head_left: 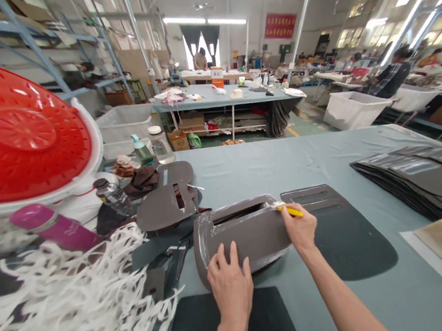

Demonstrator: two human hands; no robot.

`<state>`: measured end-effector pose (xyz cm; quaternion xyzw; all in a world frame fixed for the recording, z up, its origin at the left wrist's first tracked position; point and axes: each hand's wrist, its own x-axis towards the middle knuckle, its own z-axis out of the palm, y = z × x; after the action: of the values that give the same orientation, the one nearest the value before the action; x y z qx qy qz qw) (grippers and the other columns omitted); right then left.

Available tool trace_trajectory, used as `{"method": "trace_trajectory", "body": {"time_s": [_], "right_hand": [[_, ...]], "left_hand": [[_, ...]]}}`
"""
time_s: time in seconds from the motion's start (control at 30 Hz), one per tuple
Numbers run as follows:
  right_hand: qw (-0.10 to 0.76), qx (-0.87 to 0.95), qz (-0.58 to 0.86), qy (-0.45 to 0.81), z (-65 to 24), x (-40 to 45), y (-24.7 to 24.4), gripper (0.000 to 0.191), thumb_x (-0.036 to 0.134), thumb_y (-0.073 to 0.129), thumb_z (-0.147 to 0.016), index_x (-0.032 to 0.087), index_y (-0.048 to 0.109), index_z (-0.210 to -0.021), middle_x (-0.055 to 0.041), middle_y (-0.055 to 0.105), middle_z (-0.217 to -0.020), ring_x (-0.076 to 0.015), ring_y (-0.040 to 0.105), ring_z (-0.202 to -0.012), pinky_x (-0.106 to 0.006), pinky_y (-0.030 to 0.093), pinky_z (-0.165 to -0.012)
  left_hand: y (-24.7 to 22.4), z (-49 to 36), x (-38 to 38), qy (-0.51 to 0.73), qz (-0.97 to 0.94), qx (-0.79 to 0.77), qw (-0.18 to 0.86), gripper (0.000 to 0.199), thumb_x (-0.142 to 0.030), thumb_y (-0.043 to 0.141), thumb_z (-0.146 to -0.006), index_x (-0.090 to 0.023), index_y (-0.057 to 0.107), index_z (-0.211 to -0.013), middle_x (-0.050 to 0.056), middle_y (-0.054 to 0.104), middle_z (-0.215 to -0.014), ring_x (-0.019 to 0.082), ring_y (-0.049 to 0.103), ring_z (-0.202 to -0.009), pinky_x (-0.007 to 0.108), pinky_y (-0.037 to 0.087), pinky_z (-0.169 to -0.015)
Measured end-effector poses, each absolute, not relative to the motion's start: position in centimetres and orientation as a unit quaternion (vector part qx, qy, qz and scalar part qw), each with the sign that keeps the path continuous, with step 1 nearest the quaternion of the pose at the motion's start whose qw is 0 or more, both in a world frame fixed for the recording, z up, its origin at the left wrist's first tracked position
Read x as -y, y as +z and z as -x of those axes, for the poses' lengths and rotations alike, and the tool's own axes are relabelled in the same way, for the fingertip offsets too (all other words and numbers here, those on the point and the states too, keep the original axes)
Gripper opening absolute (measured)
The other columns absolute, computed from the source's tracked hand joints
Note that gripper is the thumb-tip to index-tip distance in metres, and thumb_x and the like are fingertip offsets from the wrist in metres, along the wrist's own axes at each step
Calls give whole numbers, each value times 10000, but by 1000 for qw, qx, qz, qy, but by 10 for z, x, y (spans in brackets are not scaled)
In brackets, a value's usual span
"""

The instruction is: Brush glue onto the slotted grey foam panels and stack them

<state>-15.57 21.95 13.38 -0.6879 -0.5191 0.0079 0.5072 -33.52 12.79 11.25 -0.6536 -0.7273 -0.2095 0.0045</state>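
In the lower middle of the frame, the left hand [233, 293] lies flat on a grey curved panel [245, 235], with its fingers [233, 254] spread open and holding nothing. It seems to press the panel so it does not slide on the blue-grey surface [329, 153]. The right hand [300, 227] has its fingers closed on a small yellow tool [290, 211], whose tip touches the panel's top edge near white streaks [205, 236]. At right lies a stack of dark panels [418, 177]. The red banner [280, 25] far back has writing too small to read.
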Motion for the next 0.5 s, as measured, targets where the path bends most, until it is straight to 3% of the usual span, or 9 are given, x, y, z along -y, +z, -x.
{"method": "trace_trajectory", "body": {"time_s": [0.13, 0.27, 0.5], "right_hand": [[532, 620, 569, 100, 222, -222, 137, 168, 305, 542, -838, 201, 665, -887, -66, 694, -867, -171, 630, -744, -286, 490, -732], [480, 699, 502, 169, 273, -229, 127, 145, 269, 542, -832, 229, 674, -878, -23, 697, -855, -155, 630, -738, -254, 483, -718], [466, 574, 673, 4, 134, -243, 126, 235, 334, 493, -819, 186, 675, -805, -41, 673, -719, -144, 580, -599, -235, 424, -622]], "left_hand": [[110, 334, -127, -204, 655, 727, 6, 427, -333, 455, -858, -226, 517, -1268, 138, 468, -1316, 295, 441, -1104, 478, 407, -905], [109, 338, -128, -206, 659, 724, 2, 418, -346, 461, -854, -220, 531, -1246, 133, 485, -1290, 291, 445, -1109, 452, 417, -889], [112, 336, -130, -213, 649, 730, -3, 417, -359, 459, -849, -249, 529, -1245, 124, 471, -1285, 296, 437, -1097, 454, 409, -868]]}}
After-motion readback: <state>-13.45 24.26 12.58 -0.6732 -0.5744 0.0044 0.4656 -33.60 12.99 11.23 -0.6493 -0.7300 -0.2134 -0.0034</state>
